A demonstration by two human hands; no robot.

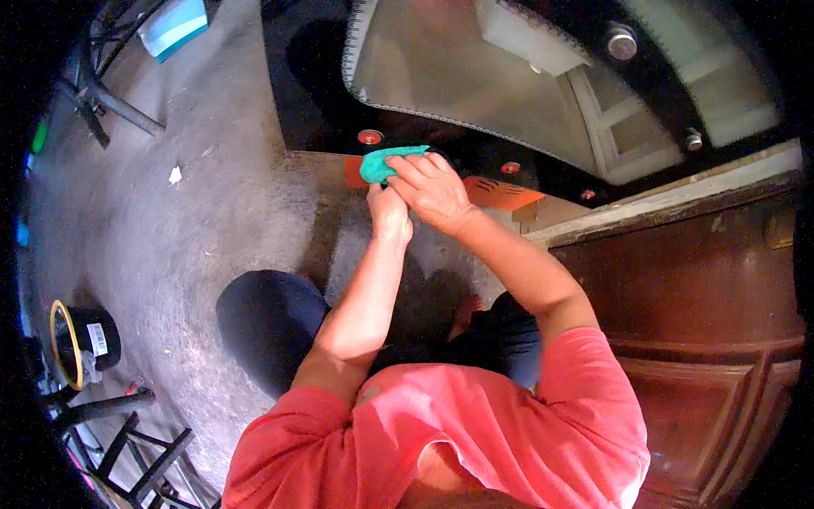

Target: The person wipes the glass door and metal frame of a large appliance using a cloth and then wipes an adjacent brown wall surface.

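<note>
My right hand (434,194) presses a green cloth (388,164), its fingers bent over the top of it. Just below, my left hand (389,213) is curled close against the cloth and my right fingers. Its fingertips are hidden, so what it grips cannot be made out; a small dark bit shows by its thumb. Both hands are at the front edge of a glossy black glass panel (318,121) with a reflective, curved central area (445,70). Red round fittings (510,167) line that edge, one of them just beyond the cloth.
Orange slotted parts (502,193) sit below the panel. Silver round caps (622,42) stand on its top. Brown panelled wood (687,286) is at right. Black metal frames (121,105), a black bucket (102,337) with a yellow rim and a blue-white box (175,28) are at left on the concrete floor (210,191).
</note>
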